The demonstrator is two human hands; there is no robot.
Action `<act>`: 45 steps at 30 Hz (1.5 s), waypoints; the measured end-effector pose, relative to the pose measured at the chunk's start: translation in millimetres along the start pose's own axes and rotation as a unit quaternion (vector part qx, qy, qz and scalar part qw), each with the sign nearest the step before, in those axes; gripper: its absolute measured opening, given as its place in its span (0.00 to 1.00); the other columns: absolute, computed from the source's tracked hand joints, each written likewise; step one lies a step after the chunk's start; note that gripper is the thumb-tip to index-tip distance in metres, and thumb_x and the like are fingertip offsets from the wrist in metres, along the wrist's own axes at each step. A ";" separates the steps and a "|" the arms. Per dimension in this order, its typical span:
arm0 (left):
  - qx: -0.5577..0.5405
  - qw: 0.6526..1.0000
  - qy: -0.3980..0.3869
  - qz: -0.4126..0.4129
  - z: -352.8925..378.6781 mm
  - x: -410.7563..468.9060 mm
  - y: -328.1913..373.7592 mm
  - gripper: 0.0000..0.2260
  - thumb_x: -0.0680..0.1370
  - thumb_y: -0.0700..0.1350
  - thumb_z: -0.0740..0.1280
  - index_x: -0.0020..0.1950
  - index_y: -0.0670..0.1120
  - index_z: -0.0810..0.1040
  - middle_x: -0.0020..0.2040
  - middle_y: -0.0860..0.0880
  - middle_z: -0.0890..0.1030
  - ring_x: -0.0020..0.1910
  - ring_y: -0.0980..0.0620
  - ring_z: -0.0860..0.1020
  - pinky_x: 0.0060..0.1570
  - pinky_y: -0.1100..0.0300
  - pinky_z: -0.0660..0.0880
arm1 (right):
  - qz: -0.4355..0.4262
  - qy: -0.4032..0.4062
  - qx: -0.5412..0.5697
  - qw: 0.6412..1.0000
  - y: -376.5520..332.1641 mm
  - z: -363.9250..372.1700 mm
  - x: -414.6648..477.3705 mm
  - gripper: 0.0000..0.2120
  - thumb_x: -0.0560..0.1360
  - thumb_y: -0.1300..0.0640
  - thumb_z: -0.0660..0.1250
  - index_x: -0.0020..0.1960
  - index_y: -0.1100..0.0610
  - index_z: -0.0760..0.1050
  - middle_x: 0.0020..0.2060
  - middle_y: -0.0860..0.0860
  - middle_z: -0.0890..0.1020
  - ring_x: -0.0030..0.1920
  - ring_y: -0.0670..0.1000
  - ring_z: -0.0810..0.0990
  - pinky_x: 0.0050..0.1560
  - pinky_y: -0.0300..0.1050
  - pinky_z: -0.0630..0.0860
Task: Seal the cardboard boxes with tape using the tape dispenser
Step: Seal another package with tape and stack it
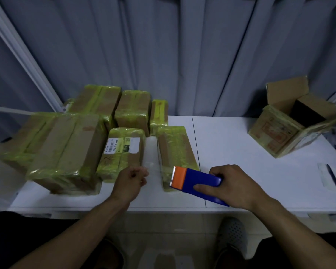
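Head: box (120, 166) label (122, 145), perhaps "070-070-A80".

- Sealed boxes (66, 148) clustered on table (231, 152), left half
- Open box (291, 121) at far right, well apart
- Tape dispenser (198, 181) at narrow box's (175, 148) near end, front centre

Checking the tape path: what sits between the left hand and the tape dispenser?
Head view: from the left hand, a bare strip of white table, then the near end of a narrow taped box, which the tape dispenser overlaps.
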State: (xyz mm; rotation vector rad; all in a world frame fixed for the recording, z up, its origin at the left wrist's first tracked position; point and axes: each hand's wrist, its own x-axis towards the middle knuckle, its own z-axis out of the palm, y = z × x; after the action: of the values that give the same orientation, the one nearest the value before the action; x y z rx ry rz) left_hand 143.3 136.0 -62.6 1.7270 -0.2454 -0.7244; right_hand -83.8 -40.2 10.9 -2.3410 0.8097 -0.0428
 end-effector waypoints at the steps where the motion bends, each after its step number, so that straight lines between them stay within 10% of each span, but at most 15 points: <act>1: -0.025 1.000 0.001 -0.016 0.3 0.4 -3.3 0.04 0.81 0.39 0.66 0.48 0.41 0.80 0.47 0.43 0.82 0.43 0.49 0.79 0.45 0.60 0.79 | 0.001 -0.004 -0.018 1.000 -1.6 -1.1 0.8 0.24 0.67 0.26 0.70 0.42 0.47 0.79 0.36 0.42 0.84 0.38 0.41 0.83 0.40 0.42 0.83; 31: -0.022 0.997 0.013 -0.069 46.8 38.5 -65.0 0.05 0.82 0.43 0.65 0.47 0.47 0.78 0.48 0.48 0.80 0.41 0.50 0.77 0.41 0.54 0.78 | 0.138 -0.050 -0.208 0.967 -45.7 5.4 46.6 0.37 0.61 0.24 0.74 0.56 0.52 0.77 0.46 0.47 0.83 0.42 0.48 0.82 0.42 0.44 0.81; 45: 0.177 0.972 0.003 0.155 52.0 42.8 -71.7 0.12 0.77 0.41 0.72 0.48 0.58 0.74 0.46 0.57 0.79 0.41 0.56 0.78 0.42 0.58 0.77 | 0.139 -0.069 -0.179 0.972 -39.2 3.2 48.5 0.37 0.62 0.26 0.75 0.58 0.52 0.78 0.44 0.46 0.82 0.42 0.47 0.82 0.44 0.43 0.81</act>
State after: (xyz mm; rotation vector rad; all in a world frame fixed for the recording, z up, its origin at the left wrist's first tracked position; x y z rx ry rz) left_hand 131.6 92.8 -150.1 1.9653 -0.6568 -0.4639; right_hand -22.6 -42.2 23.2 -2.4989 1.1441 0.4129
